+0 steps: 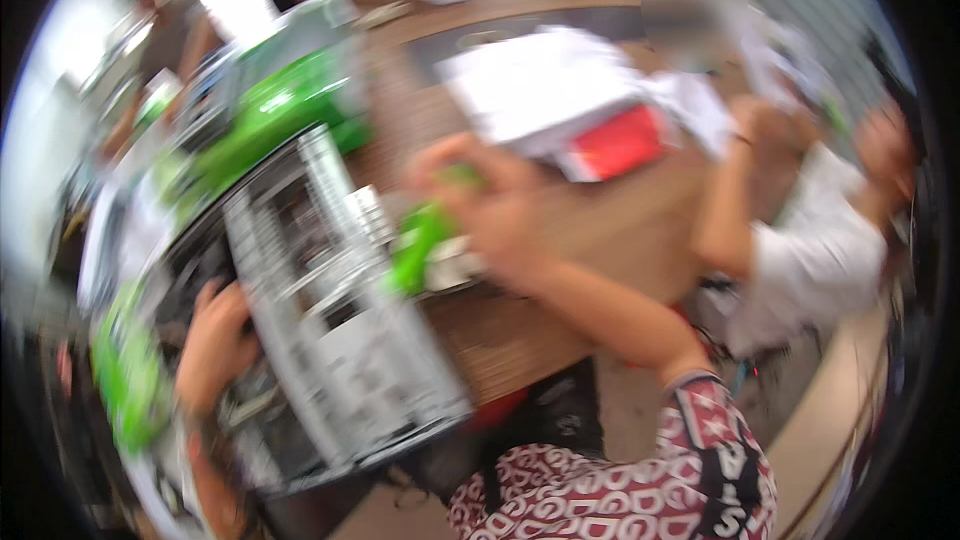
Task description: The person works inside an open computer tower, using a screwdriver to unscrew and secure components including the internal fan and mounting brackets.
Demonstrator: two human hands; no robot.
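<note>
An opened computer case (375, 370) with a bare metal frame lies tilted at the table's near left edge. My left hand (218, 340) reaches into its dark left side, its bent fingers closed at the metal rail. Above the table, right of the case, my right hand (490, 205) is raised with its fingers curled together. Bright green shows between those fingers, and a bright green object (420, 245) hangs or lies just below them, beside a small white piece (455, 265). Motion blur hides what kind of thing the green object is.
Green-and-clear plastic packaging (285, 100) stands behind the case, and more green plastic (130, 370) lies to its left. White papers (540, 85) and a red packet (618, 143) rest on the wooden table (590, 230). A person in white (820, 250) sits at the right; others are farther back.
</note>
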